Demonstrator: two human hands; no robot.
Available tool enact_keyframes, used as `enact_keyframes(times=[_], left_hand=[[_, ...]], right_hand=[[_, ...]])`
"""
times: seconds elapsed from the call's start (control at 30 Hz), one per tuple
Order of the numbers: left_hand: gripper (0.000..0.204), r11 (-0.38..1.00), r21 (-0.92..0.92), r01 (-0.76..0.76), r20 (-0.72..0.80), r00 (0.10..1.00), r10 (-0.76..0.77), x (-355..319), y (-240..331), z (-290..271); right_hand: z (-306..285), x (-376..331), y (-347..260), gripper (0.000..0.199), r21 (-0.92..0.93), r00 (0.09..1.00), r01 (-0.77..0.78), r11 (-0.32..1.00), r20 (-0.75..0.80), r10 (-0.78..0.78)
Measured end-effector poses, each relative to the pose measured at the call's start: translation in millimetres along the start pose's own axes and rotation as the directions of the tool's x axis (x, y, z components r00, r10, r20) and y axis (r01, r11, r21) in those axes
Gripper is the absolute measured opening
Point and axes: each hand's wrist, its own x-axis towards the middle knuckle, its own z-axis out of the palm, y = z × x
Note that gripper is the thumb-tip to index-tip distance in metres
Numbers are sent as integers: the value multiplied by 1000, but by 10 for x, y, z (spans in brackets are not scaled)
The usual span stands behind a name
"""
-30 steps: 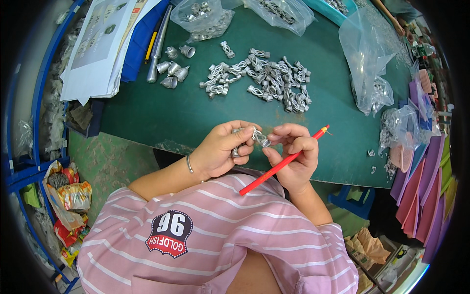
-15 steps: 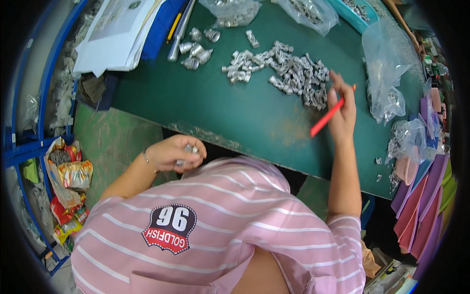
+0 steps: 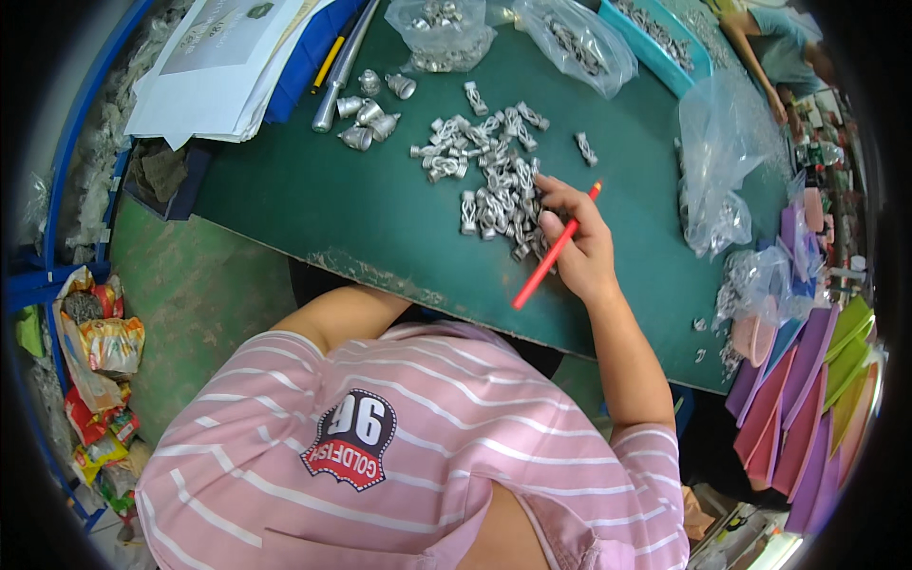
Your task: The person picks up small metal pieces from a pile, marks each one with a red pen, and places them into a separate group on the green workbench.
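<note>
My right hand [image 3: 581, 245] holds a slim red pencil [image 3: 543, 266] tucked across its palm. Its fingertips reach the right side of a heap of small silver metal pieces [image 3: 503, 195], with ridged round ends and looped middles. One such piece [image 3: 585, 149] lies apart, beyond the hand. My left forearm [image 3: 356, 312] runs to the table's near edge, where the hand drops out of sight beneath it. Farther left on the green table [image 3: 380, 218] stand several cup-shaped silver caps [image 3: 372, 121].
At the back are clear bags of metal parts [image 3: 442, 33] and a turquoise tray [image 3: 665, 52]. Papers [image 3: 204, 85], a yellow pencil [image 3: 328, 64] and a metal rod [image 3: 344, 71] lie left. Plastic bags [image 3: 717, 171] and coloured bins [image 3: 807, 399] line the right; another person [image 3: 784, 43] is beyond.
My left hand, which held a few small metal pieces, has gone under the table edge. My right hand has moved left and nearer, drawing part of the heap with it; one piece now lies separate.
</note>
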Motion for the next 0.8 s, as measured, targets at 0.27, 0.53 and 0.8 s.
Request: enact_keyframes(times=[0.27, 0.53, 0.8], left_hand=[[30, 887, 453, -89, 130, 991, 33, -70, 190, -264], [29, 577, 650, -494, 365, 869, 333, -1281, 245, -1175], [37, 519, 643, -564, -20, 665, 747, -1400, 1477, -1320]], right_hand=[[-279, 776, 219, 16, -177, 981, 89, 980, -157, -118], [255, 1405, 182, 19, 63, 914, 230, 971, 328, -237], [129, 894, -208, 17, -8, 845, 358, 934, 428, -320]])
